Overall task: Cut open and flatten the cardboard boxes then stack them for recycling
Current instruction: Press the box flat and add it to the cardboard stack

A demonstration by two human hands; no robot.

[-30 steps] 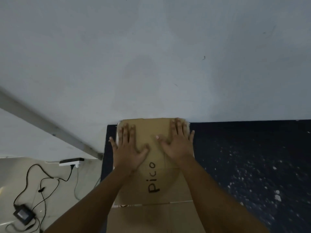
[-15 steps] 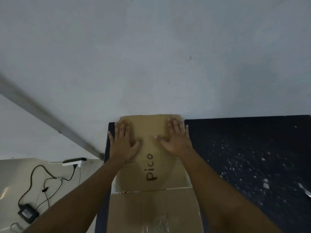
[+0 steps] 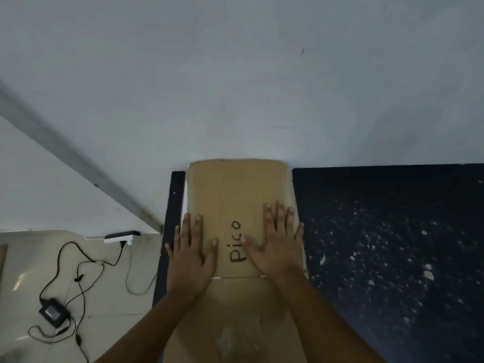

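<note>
To the left of the flattened cardboard box (image 3: 237, 195), on the pale floor, a black power adapter (image 3: 53, 313) lies with its tangled cable (image 3: 78, 268), and a white power strip (image 3: 121, 236) sits against the wall (image 3: 235, 74). The flattened cardboard box lies on the left part of a dark table (image 3: 392, 231), its far edge touching the wall. The left hand (image 3: 192, 254) rests flat on the box's left portion, fingers straight and slightly spread, the little finger reaching past the box's left edge. Between the two hands, the handwritten word "Pico" (image 3: 235, 242) runs along the cardboard. The right hand (image 3: 277, 242) presses flat on the box's right portion, fingers extended and apart, gripping nothing. To the right of the box, pale flecks (image 3: 427, 275) speckle the dark table surface.
</note>
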